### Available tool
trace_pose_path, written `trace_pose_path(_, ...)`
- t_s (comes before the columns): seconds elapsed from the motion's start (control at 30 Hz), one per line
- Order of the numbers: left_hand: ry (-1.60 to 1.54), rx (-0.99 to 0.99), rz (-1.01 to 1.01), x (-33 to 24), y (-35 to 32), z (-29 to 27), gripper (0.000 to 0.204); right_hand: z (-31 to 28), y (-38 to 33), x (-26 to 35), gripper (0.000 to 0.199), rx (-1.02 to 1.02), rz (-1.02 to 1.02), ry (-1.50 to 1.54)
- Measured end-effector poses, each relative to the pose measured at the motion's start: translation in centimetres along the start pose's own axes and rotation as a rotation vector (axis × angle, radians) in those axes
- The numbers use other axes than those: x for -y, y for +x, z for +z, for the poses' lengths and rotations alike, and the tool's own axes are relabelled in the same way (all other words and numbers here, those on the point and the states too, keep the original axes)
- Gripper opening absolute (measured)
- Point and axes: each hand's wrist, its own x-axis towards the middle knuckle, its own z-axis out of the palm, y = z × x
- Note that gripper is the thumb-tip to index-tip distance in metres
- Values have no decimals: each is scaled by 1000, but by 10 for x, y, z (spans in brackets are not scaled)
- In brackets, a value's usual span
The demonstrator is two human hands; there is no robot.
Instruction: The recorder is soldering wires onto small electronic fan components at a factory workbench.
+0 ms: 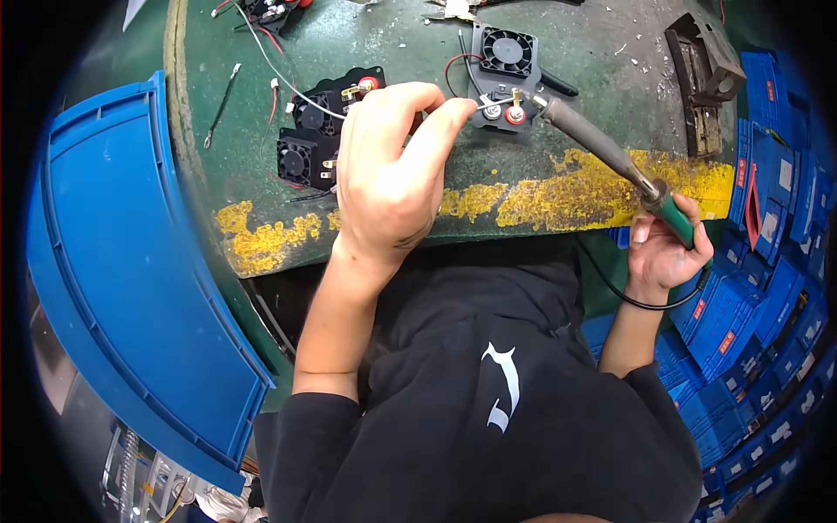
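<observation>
My right hand (664,248) grips the green handle of a soldering iron (602,144). The iron slants up and left, and its tip is at a brass tab on a black fan panel (497,83) with a red-ringed terminal and a pale one. My left hand (397,166) is closed in a pinch on a thin silvery solder wire (494,103), whose end reaches the same tab; whether tip and wire touch is too small to tell. Beside and partly behind my left hand lie two more fan panels (296,157) with brass tabs.
The green bench (235,174) has a worn yellow front edge. A rusty metal holder (697,87) stands at its right end. Loose leads (224,105) lie at left, and a blue panel (148,261) leans beside the bench. Stacked blue bins (724,305) fill the right side; the iron's black cord (641,303) hangs near my wrist.
</observation>
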Motion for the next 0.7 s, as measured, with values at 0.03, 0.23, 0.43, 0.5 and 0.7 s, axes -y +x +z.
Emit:
trace_pose_path(0.03,4,-40,35,2,-2,3,26,0,-2,0,58,-12,1,3)
trace_pose_path(0.23,55,-73,126,6,-4,4,28,3,0,-1,59,-9,-12,-4)
trace_pose_path(0.43,85,-48,120,3,-2,4,28,2,-1,-2,60,-9,-26,5)
trace_pose_path(0.5,83,-51,128,4,-1,5,28,1,1,-3,60,-12,-37,8)
trace_pose_path(0.7,88,-63,141,2,-1,7,27,0,0,-5,60,46,-64,15)
